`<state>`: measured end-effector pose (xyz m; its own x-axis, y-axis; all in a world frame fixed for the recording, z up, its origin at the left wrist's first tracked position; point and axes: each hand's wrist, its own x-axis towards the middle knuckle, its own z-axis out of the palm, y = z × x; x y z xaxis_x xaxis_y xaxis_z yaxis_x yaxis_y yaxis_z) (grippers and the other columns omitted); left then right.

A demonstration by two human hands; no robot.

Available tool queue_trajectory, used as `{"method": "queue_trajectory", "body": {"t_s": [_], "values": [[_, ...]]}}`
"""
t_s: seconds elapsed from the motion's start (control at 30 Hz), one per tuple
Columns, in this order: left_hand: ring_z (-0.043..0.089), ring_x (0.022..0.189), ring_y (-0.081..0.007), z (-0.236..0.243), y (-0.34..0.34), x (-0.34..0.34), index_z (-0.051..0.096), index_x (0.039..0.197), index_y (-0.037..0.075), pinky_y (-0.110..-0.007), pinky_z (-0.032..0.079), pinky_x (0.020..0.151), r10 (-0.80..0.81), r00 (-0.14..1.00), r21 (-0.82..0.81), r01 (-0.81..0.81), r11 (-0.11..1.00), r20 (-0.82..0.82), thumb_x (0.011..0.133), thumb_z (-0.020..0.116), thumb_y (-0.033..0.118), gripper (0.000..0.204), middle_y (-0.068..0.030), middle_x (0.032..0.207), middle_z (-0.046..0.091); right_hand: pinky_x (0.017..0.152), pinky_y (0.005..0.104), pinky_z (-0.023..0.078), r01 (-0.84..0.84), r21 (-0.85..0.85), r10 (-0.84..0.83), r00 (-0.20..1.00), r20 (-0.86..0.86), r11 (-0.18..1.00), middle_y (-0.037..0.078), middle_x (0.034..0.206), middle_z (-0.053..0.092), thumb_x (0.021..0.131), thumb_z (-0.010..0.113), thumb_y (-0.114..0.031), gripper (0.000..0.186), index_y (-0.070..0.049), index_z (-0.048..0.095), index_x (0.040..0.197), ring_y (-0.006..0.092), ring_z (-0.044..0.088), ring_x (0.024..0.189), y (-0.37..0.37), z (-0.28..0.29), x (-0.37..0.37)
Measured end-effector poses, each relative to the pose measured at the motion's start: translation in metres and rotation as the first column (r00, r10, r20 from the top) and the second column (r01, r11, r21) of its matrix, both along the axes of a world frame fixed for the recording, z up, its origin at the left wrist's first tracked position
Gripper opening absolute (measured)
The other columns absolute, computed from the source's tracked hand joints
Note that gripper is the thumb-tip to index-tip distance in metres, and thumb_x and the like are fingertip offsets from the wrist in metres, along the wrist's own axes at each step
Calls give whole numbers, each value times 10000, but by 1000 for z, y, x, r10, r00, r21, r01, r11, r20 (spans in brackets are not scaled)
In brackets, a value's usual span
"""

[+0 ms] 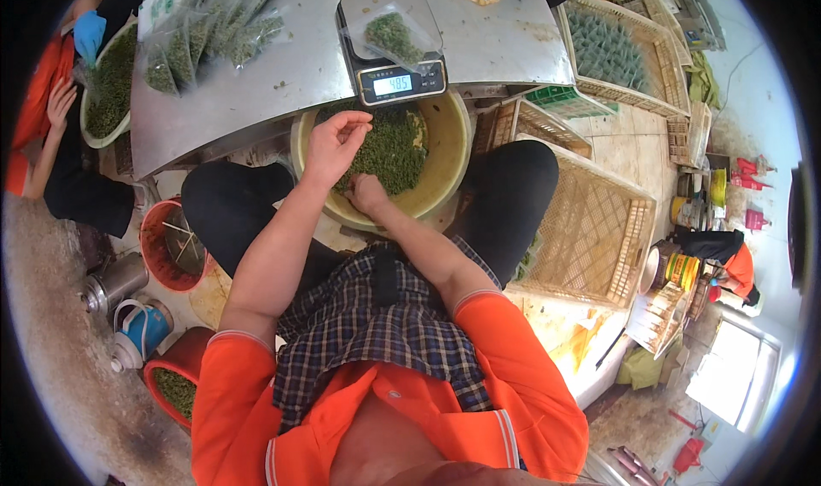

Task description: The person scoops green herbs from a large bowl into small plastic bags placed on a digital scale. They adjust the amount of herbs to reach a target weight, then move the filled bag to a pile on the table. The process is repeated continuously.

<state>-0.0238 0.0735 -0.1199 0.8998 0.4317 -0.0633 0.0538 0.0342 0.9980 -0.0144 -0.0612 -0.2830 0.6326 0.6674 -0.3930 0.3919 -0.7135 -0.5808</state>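
Between my knees stands a round yellow basin (451,165) with a heap of small green peppercorns (389,157) in it. Over its left side my left hand (336,148) is raised, thumb and fingers pinched together near the scale; what the pinch holds, if anything, is too small to see. Lower down, my right hand (368,195) is closed at the near edge of the heap, its fingertips partly hidden. Just beyond the basin a digital scale (402,84) sits at the table edge, its display lit. A clear plastic bag of green peppercorns (392,38) lies on its pan.
Filled clear bags (201,41) lie on the metal table (256,84), left of the scale. Plastic crates (590,221) stand at right. A red bucket (175,245) is by my left leg. At far left a person's hand (62,103) is near another tub (109,88).
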Motion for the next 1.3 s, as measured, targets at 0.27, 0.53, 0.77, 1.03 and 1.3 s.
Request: {"method": "queue_trajectory", "body": {"t_s": [0.27, 0.53, 0.77, 1.03, 1.3], "values": [[641, 839, -94, -10, 2, 3, 661, 1037, 13, -226, 509, 744, -16, 999, 14, 16, 1000, -46, 874, 589, 28, 179, -52, 908, 688, 583, 319, 529, 79, 215, -82, 997, 3, 973, 155, 688, 671, 747, 676, -85, 187, -8, 714, 914, 194, 650, 566, -28, 78, 45], [629, 790, -88, -6, 0, 4, 666, 1028, 20, -228, 498, 721, -35, 991, 61, 43, 997, -126, 862, 618, 58, 177, -43, 873, 684, 558, 227, 462, 425, 585, -534, 845, 16, 691, 51, 705, 664, 817, 674, -94, 208, 40, 681, 975, 65, 594, 606, -13, 247, 129], [625, 785, -88, -19, 1, 4, 669, 1028, 21, -230, 497, 726, -30, 997, 14, 31, 999, -64, 868, 613, 52, 172, -40, 868, 682, 700, 390, 510, 191, 637, -451, 850, 273, 747, 210, 805, 668, 789, 634, -53, 269, -7, 664, 1052, 334, 673, 771, 10, 257, 135], [653, 842, -105, -10, 3, 4, 659, 1048, 18, -238, 512, 746, -35, 998, 6, 35, 999, -48, 879, 582, 23, 186, -58, 906, 693, 735, 409, 528, 9, -252, 12, 996, 83, 968, 212, 810, 671, 812, 600, -193, 211, -12, 697, 861, 346, 663, 795, -55, 25, 82], [659, 829, -107, -12, 5, 3, 663, 1042, 26, -240, 513, 740, -15, 997, 33, 17, 999, -72, 875, 583, 29, 185, -62, 886, 697, 736, 399, 527, -124, 28, 121, 989, 81, 992, 202, 801, 671, 735, 676, -184, 199, -2, 690, 815, 350, 658, 775, -4, 7, 2]]}}
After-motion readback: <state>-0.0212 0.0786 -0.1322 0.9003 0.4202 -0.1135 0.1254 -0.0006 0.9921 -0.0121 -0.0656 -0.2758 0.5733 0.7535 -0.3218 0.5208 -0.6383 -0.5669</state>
